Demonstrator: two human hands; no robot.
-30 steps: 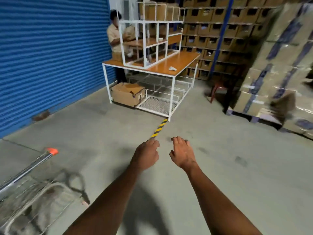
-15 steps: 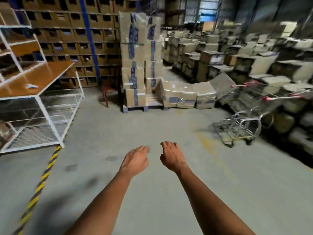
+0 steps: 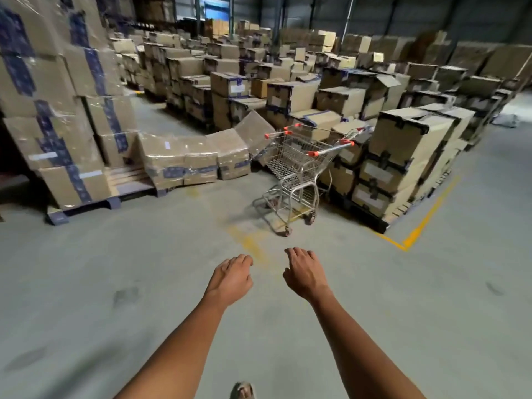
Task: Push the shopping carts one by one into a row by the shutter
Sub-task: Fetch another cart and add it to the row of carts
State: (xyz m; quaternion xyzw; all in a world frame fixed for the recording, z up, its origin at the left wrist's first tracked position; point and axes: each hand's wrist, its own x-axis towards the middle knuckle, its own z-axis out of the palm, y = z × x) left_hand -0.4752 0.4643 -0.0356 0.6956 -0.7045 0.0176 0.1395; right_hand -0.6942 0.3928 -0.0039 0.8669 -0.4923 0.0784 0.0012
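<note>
Hands: left hand (image 3: 230, 279) and right hand (image 3: 305, 273) loosely curled, holding nothing.
Carts: nested shopping carts (image 3: 299, 171) far ahead; stiff wire, probably light, rolling.
Hold: red-tipped handle bar (image 3: 331, 149).

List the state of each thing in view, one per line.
Left hand: empty, fingers loosely curled, over bare floor.
Right hand: empty, fingers loosely curled.
Carts: upright, nested, baskets empty, parked against boxes, untouched.
Fallen boxes: wrapped, toppled off the pallet onto the floor.
Pallet: partly bare.
</note>
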